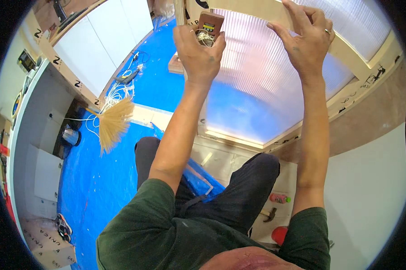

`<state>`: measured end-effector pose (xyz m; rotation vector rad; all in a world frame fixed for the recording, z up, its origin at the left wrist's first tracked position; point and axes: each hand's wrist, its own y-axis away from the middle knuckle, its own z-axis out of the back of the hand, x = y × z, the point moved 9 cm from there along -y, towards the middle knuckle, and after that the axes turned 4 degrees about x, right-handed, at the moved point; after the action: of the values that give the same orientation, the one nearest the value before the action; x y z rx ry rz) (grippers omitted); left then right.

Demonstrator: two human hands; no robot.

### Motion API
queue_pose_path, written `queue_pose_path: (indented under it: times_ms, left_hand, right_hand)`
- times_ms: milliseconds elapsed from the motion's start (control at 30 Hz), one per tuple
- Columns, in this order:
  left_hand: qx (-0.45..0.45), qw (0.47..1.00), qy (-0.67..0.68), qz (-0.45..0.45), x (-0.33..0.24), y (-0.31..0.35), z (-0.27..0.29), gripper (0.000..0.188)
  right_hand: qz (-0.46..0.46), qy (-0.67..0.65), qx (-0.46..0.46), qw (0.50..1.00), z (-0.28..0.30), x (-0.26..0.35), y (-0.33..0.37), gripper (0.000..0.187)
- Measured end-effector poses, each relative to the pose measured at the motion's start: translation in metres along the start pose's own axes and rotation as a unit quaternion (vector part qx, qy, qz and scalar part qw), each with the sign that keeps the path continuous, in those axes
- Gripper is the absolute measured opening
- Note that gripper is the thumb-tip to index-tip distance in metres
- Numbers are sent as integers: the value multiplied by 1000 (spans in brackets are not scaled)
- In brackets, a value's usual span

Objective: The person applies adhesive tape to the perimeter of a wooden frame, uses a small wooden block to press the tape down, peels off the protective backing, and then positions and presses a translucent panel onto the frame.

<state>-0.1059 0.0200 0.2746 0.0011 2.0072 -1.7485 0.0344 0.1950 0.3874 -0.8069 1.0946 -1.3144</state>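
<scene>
Blue sheeting (104,189) covers much of the floor to the left of a translucent ribbed panel (252,76), which is set in a pale wooden frame (232,138) and serves as the landmark here. Farther left of the panel, white cabinet fronts (108,38) line the room; between them and the panel lie a dark tool (127,77), a loose tangle of white cord (121,92) and a straw broom head (114,123) with its bristles fanned out.

A person in a dark green shirt (140,220) sits or crouches at the near side of the panel, knees bent, both forearms raised toward it. At the panel's upper left edge, the left hand (198,51) holds a brown block (211,21) bearing a yellow label, its fingers and thumb closed around the sides; a tangle of pale strands (206,38) shows between them. The right hand (307,42) is raised before the panel's upper part, near the frame's top bar, fingers curved and thumb spread apart from them; whether they touch the wood cannot be told.

On the near side of the panel, toward its right, are a pink bottle (280,198) with a green cap, a hammer (269,214) and a partly hidden red object (279,235).
</scene>
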Motion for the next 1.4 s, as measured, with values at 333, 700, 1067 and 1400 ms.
queue_pose_path:
  times_ms: [333, 700, 1067, 1400]
  left_hand:
    - [13, 996, -27, -83, -6, -30, 2, 55]
    - [135, 971, -43, -190, -22, -67, -4, 51]
    - [264, 900, -9, -347, -85, -85, -26, 39]
    - [325, 824, 140, -443, -135, -49, -73, 27]
  right_hand:
    - [2, -11, 2, 1000, 0, 2, 0, 62]
    - [-11, -3, 1, 1000, -3, -4, 1, 60]
    - [5, -37, 50, 998, 6, -4, 1, 66]
    - [-19, -142, 141, 979, 7, -23, -5, 57]
